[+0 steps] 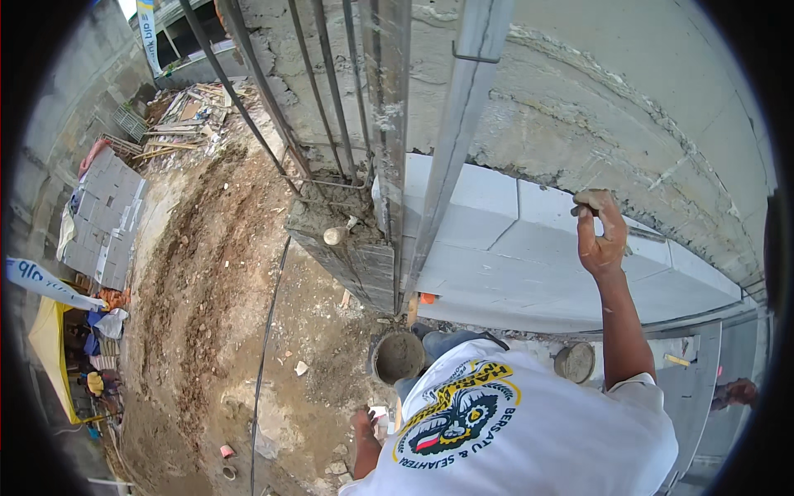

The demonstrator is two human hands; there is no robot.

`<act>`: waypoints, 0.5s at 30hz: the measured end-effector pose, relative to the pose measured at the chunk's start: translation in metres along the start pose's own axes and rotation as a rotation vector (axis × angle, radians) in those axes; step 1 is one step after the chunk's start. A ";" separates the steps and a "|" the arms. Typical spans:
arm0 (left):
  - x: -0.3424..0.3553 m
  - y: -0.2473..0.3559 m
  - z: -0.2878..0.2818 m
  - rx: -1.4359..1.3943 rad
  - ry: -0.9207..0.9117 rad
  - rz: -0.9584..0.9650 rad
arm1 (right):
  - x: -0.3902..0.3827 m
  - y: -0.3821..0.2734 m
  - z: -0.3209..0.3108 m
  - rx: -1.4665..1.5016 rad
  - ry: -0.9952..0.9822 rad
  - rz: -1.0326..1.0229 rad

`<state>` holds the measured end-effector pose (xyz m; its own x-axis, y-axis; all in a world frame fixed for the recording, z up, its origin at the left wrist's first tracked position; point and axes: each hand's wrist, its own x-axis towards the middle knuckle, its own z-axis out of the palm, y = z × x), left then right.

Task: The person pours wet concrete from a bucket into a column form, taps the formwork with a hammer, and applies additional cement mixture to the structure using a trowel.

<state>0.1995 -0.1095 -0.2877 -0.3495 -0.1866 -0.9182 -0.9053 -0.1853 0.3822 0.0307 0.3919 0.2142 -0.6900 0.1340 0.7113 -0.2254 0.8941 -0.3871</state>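
My right hand (602, 231) is raised beside the upper edge of a row of smooth white blocks (471, 202), against the mortared wall. Its fingers are closed round a small grey, mortar-smeared object (589, 202). What kind of object it is does not show. A thin strip runs along the block edge behind the hand; I cannot tell whether it belongs to what I hold. Low beside my body is my left hand (364, 420), dark and partly hidden, near a small pale pink-and-white thing (381, 420). Whether its fingers grip anything is not clear.
A bucket of grey mortar (399, 358) stands by my legs, a second bucket (575, 362) to the right. Steel rods (327, 83) and a metal channel (459, 107) rise ahead from a concrete post (343, 256). Rubble, a cable (269, 331), scrap wood (186, 124) and stacked blocks (103, 215) lie left.
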 end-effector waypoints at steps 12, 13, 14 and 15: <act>0.006 0.221 0.068 -0.016 -0.095 0.514 | -0.092 0.210 -0.153 -1.006 -0.736 0.460; -0.004 0.225 0.080 -0.068 -0.109 0.557 | -0.094 0.220 -0.162 -0.984 -0.722 0.400; -0.010 0.220 0.083 -0.103 -0.128 0.601 | -0.090 0.228 -0.171 -0.888 -0.746 0.446; -0.011 0.205 0.077 -0.141 -0.092 0.592 | -0.087 0.224 -0.172 -0.876 -0.780 0.385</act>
<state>-0.0011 -0.0714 -0.2070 -0.8083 -0.2141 -0.5484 -0.5123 -0.2030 0.8344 0.1590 0.6540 0.1666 -0.9029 0.4294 -0.0181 0.4126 0.8777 0.2437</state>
